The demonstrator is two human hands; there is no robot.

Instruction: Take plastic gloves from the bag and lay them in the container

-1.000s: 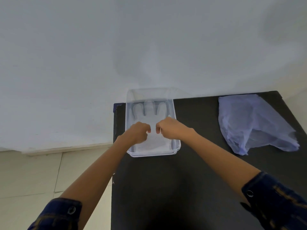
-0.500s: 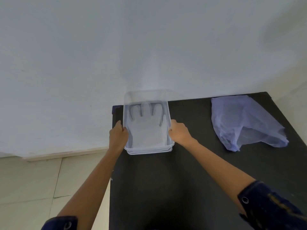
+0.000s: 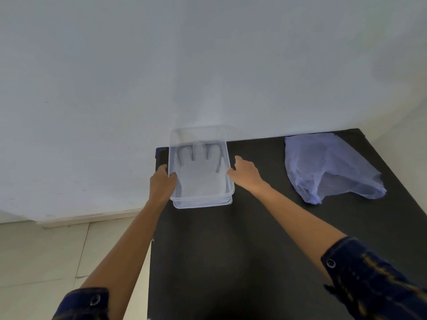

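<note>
The black rectangular table carries everything. Near its far right corner lies the crumpled pale blue plastic bag, mouth facing the near edge; whether gloves remain inside cannot be told. At the far left corner stands the clear rectangular plastic container, a translucent plastic glove spread flat inside. The left hand grips its left wall; the right hand, fingers loosely open, touches its right wall. This looks like steadying after laying; next, reach to the bag.

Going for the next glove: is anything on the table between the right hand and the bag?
Nothing visible. Only bare black table lies between the right hand, beside the container, and the bag.
</note>
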